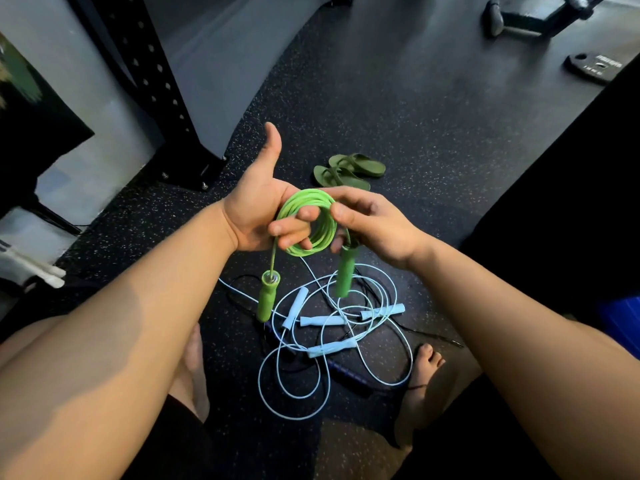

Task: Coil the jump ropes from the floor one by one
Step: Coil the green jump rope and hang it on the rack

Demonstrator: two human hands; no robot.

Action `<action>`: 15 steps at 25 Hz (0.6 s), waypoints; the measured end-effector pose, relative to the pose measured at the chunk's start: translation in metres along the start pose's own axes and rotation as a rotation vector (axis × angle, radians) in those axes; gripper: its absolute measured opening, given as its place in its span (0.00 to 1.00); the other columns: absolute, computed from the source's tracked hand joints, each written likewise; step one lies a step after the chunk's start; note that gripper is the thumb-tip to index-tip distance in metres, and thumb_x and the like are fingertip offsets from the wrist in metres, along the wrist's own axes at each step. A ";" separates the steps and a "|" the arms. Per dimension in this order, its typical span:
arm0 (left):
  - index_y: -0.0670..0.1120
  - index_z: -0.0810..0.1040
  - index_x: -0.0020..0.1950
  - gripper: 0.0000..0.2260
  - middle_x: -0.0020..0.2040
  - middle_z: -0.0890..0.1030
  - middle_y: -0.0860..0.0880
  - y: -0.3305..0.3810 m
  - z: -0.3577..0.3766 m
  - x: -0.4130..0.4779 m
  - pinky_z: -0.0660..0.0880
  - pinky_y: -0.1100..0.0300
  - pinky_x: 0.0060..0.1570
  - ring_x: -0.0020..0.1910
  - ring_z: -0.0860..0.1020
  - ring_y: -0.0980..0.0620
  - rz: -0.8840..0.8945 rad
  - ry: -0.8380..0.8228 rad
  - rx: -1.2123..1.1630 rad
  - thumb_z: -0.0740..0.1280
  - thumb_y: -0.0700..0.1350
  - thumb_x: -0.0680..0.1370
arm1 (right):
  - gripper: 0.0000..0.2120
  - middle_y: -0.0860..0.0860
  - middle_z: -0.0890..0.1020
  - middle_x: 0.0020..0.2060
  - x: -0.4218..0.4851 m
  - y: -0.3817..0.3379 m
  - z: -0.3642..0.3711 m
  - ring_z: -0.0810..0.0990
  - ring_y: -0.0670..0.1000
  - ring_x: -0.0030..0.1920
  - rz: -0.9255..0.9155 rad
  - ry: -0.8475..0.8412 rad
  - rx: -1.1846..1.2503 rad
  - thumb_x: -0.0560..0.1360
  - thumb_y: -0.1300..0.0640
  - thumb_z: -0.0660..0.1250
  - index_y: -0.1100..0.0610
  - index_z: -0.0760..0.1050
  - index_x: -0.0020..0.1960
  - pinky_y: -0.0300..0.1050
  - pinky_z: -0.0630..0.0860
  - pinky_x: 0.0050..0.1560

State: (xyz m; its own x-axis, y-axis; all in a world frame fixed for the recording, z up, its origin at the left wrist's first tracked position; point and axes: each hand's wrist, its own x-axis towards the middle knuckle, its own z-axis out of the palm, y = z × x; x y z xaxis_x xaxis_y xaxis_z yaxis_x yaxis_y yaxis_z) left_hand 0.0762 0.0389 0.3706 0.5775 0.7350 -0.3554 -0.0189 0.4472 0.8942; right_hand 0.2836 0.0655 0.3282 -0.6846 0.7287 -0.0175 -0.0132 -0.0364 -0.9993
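At the centre of the frame, the left hand (263,209) holds the coiled green jump rope (323,235), its fingers curled through the ring of loops and its thumb sticking up. The right hand (377,226) pinches the coil's right side between thumb and fingertips. Two green handles (266,301) hang below the coil, one lower left and one under the right hand. On the dark speckled floor (415,116) in the lower centre lie tangled pale blue jump ropes (322,320). Green sandals (348,171) sit just above the hands.
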 end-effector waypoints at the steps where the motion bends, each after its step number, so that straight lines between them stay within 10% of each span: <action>1: 0.44 0.70 0.28 0.47 0.16 0.62 0.50 0.000 0.000 0.001 0.71 0.51 0.44 0.19 0.67 0.47 0.009 0.004 -0.007 0.29 0.80 0.66 | 0.19 0.54 0.83 0.47 0.000 0.000 0.001 0.80 0.59 0.39 -0.019 -0.019 -0.011 0.76 0.51 0.69 0.60 0.77 0.63 0.51 0.79 0.41; 15: 0.45 0.71 0.26 0.41 0.22 0.64 0.47 -0.009 -0.009 -0.001 0.64 0.56 0.29 0.22 0.64 0.49 0.164 0.745 0.183 0.43 0.78 0.75 | 0.07 0.58 0.85 0.42 0.019 -0.004 0.034 0.85 0.57 0.35 -0.036 0.123 -0.025 0.80 0.61 0.68 0.66 0.78 0.53 0.50 0.83 0.41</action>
State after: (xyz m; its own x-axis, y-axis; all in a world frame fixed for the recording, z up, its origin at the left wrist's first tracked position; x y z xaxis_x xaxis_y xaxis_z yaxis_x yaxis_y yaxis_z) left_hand 0.0681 0.0386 0.3609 -0.1218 0.9616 -0.2458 0.1157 0.2597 0.9587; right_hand 0.2458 0.0563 0.3335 -0.5893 0.8077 0.0163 -0.0171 0.0078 -0.9998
